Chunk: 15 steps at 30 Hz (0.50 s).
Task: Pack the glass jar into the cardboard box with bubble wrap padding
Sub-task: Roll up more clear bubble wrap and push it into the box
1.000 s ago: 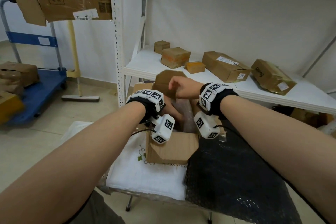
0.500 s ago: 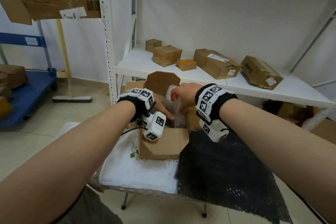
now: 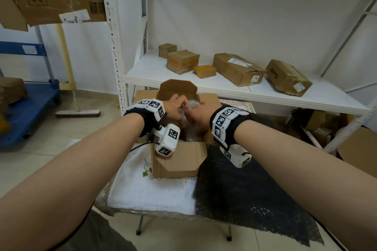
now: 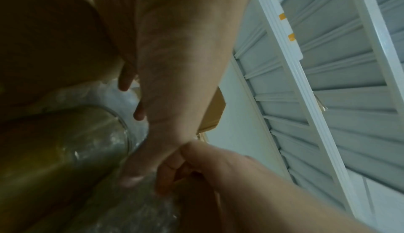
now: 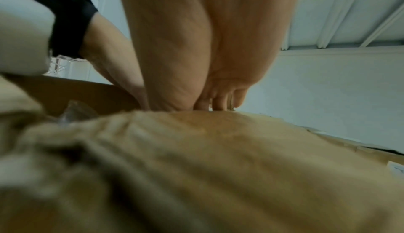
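Note:
The open cardboard box (image 3: 179,159) stands on a small table with its flaps up. Clear bubble wrap (image 3: 192,105) rises out of it. My left hand (image 3: 180,102) and right hand (image 3: 191,111) meet over the opening, and each pinches the top of the wrap with curled fingers. In the left wrist view the glass jar (image 4: 65,141) lies inside the box with the bubble wrap (image 4: 131,98) around it, next to my left thumb and the right hand's curled fingers (image 4: 168,172). In the right wrist view a blurred box flap (image 5: 218,167) hides most of what lies below.
A black bubble wrap sheet (image 3: 251,193) covers the table's right half, and a white cloth (image 3: 151,191) the left. Behind the box, a white shelf (image 3: 146,71) carries several cardboard parcels. A blue cart (image 3: 26,108) and a broom stand on the floor to the left.
My right hand left the back flap and came down to the wrap. My left hand rose from inside the box. Both now pinch the wrap together above the opening.

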Available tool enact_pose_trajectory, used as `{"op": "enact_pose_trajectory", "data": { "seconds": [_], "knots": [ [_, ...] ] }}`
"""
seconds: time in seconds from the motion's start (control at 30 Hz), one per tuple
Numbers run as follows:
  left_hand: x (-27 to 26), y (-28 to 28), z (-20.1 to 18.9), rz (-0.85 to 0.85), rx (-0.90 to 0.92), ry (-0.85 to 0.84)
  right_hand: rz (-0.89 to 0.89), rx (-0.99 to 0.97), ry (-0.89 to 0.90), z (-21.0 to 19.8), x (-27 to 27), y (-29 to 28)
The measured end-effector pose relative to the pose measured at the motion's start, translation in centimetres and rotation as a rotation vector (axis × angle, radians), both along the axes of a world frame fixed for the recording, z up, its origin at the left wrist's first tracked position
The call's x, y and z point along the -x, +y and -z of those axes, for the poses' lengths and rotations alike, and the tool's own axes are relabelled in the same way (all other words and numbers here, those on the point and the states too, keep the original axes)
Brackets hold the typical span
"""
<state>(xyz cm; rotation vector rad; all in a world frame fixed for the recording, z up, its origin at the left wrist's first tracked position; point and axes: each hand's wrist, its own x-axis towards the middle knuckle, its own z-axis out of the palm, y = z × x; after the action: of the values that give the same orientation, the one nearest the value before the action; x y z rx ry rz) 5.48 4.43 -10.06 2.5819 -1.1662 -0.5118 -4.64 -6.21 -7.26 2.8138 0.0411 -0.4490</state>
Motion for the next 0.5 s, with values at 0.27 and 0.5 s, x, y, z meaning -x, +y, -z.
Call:
{"op": "enact_pose_trajectory", "data": {
  "seconds": [0.27, 0.5],
  "knots": [
    [0.15, -0.26, -0.06, 0.121, -0.117, 0.016, -0.018, 0.009, -0.024, 0.76, -0.14, -0.20],
    [-0.38, -0.15, 0.37, 0.081, -0.197, -0.004, -0.083, -0.194, -0.007, 0.16, 0.20, 0.46]
  ]
}}
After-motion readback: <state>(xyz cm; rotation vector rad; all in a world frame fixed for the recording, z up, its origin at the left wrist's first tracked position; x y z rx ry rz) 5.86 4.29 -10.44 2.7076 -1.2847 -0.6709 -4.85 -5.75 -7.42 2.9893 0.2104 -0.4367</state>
